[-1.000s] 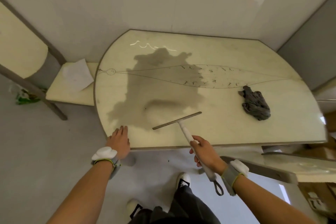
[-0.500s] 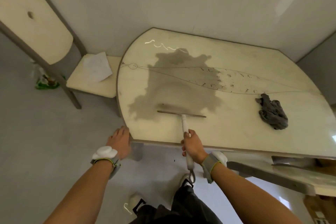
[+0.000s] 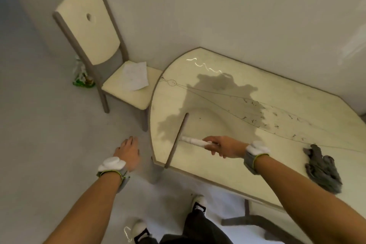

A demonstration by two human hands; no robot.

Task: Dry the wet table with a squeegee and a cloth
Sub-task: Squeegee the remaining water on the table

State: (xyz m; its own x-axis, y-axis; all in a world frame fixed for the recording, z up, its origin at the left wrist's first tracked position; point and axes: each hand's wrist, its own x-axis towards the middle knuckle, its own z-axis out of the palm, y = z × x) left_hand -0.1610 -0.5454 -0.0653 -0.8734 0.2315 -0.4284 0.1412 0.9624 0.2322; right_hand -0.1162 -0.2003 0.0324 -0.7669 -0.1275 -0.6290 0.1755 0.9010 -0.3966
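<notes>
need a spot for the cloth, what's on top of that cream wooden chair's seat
A creased white sheet of paper lies on the cream wooden chair's seat, toward the table side. The seat's front shows plain wood. Anything beneath the sheet is hidden.

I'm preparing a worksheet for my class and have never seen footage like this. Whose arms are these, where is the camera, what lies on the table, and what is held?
No machine here: a person works with bare hands. The camera sits on their head, looking forward and down, so both arms reach in from below. The right hand grips the white handle of a squeegee, whose long blade rests on the pale table at the edge of a dark puddle. The left hand is open beside the table, holding nothing. A crumpled grey cloth lies on the table further right, apart from the puddle. Each wrist wears a band with a white pod. Beside the table stands a chair with a sheet of paper on its seat.
</notes>
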